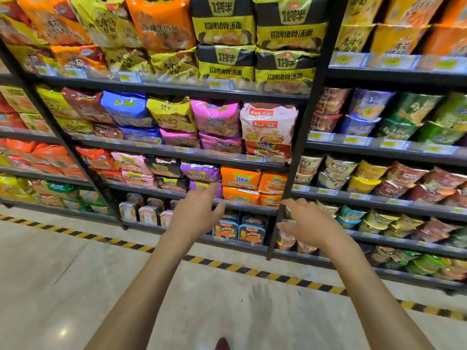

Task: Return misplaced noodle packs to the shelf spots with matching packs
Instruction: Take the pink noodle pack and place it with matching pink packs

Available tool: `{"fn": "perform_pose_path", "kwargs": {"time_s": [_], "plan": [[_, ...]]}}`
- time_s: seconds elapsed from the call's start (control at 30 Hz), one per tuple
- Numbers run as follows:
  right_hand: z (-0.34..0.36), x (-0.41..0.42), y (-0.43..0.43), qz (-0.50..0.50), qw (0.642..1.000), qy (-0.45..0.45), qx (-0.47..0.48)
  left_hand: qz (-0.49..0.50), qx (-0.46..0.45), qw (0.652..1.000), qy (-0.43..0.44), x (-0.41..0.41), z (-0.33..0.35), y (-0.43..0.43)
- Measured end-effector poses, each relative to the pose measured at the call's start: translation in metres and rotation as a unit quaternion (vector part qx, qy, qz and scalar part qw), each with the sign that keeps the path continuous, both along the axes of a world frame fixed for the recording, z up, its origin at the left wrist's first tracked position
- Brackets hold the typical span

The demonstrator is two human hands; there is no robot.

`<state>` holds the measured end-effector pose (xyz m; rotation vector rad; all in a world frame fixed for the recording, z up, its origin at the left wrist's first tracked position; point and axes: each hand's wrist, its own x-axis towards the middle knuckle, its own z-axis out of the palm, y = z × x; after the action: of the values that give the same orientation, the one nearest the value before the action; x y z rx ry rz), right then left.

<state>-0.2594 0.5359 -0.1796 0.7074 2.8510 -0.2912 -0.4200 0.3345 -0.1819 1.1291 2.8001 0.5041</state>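
Both my hands are stretched out in front of the noodle shelves and hold nothing. My left hand (195, 213) has relaxed fingers, with the fingertips near the purple packs (201, 173) and orange packs (240, 179) on the third shelf. My right hand (307, 224) is spread open in front of the black upright post (288, 173). Above, a white and red pack (269, 130) stands beside pink packs (214, 120) on the second shelf. A yellow pack (171, 114) sits above a pink pack (179, 137), between blue packs (126, 107) and the pink packs.
Black and yellow packs (252, 39) fill the top shelf. Cup noodles (379, 178) line the right bay. Boxed noodles (237, 229) sit on the lower shelf. A yellow and black hazard stripe (252, 270) runs along the floor before the shelving.
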Motion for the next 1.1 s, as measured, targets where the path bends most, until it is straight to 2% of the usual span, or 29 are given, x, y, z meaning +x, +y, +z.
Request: {"fn": "perform_pose_path", "kwargs": {"time_s": [0.17, 0.3, 0.5, 0.67, 0.73, 0.83, 0.97, 1.1], "plan": [[0.0, -0.066, 0.044, -0.033, 0.999, 0.015, -0.002, -0.008, 0.022, 1.0, 0.016, -0.079, -0.001, 0.046], [-0.009, -0.103, 0.072, -0.059, 0.998, 0.015, -0.012, -0.029, -0.004, 0.999, 0.033, -0.123, -0.008, 0.087], [-0.02, -0.15, 0.123, -0.083, 0.997, -0.005, -0.005, -0.061, -0.06, 0.996, 0.015, -0.174, -0.027, 0.15], [-0.026, -0.182, 0.165, -0.08, 0.997, 0.017, 0.009, -0.064, -0.03, 0.998, -0.004, -0.209, -0.042, 0.193], [-0.03, -0.195, 0.181, -0.08, 0.995, 0.051, 0.018, -0.056, -0.016, 0.998, -0.007, -0.221, -0.046, 0.208], [-0.04, -0.208, 0.199, -0.081, 0.984, 0.157, 0.008, -0.042, 0.05, 0.997, -0.033, -0.235, -0.056, 0.228], [-0.057, -0.221, 0.213, -0.131, 0.943, 0.297, -0.069, -0.047, 0.192, 0.979, -0.05, -0.248, -0.07, 0.252], [-0.08, -0.23, 0.221, -0.147, 0.898, 0.393, -0.135, -0.068, 0.279, 0.955, -0.072, -0.253, -0.088, 0.272]]}}
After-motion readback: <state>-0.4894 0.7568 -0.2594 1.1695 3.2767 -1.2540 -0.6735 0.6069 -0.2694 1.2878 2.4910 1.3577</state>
